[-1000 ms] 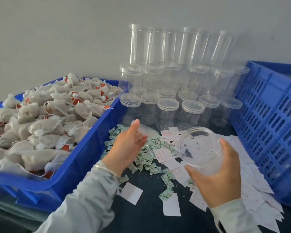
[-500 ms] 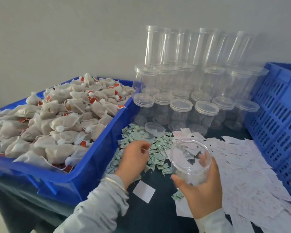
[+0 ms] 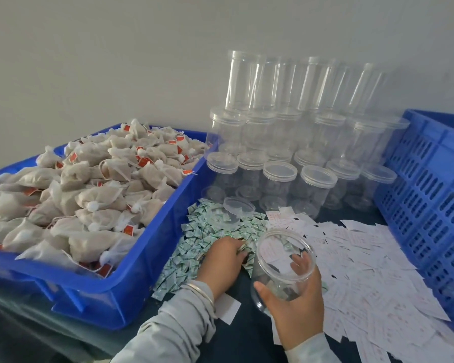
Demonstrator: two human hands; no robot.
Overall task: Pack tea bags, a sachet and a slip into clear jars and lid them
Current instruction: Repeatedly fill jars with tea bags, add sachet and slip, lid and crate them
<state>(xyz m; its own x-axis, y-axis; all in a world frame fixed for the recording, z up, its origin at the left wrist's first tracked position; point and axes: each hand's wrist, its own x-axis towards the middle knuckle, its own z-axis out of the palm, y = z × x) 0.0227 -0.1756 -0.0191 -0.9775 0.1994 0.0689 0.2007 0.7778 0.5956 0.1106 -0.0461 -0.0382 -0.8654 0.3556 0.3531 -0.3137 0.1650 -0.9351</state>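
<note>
- Grey wall [image 3: 116,61] fills the back of the room, plain and smooth.
- A dark table [image 3: 249,341] sits under everything; a dark cloth hangs over its near left edge.
- A blue bin [image 3: 131,292] stands on the left, heaped with white tea bags [image 3: 89,195] that have little red tags.
- A blue crate [image 3: 430,195] with slotted sides stands on the right.
- Clear jars with lids [image 3: 294,142] are stacked against the wall between the bin and the crate, in 3 levels.
- White paper slips [image 3: 378,268] lie spread over the table on the right, some on top of each other.
- Green and white sachets [image 3: 202,242] lie in a pile beside the bin.
- The right hand [image 3: 296,307] holds an open clear jar [image 3: 283,265] tipped toward the person, thumb on the near side and fingers [image 3: 300,260] curled round the far side. It is held above the table, between the sachets and the slips.
- The left hand [image 3: 223,260] rests on the sachet pile with its fingers bent down into the sachets. I cannot tell if it has picked one up.
- 1 loose clear lid [image 3: 239,208] lies on the far end of the sachet pile.
- Thin silver bangles [image 3: 202,294] ring the left wrist.
</note>
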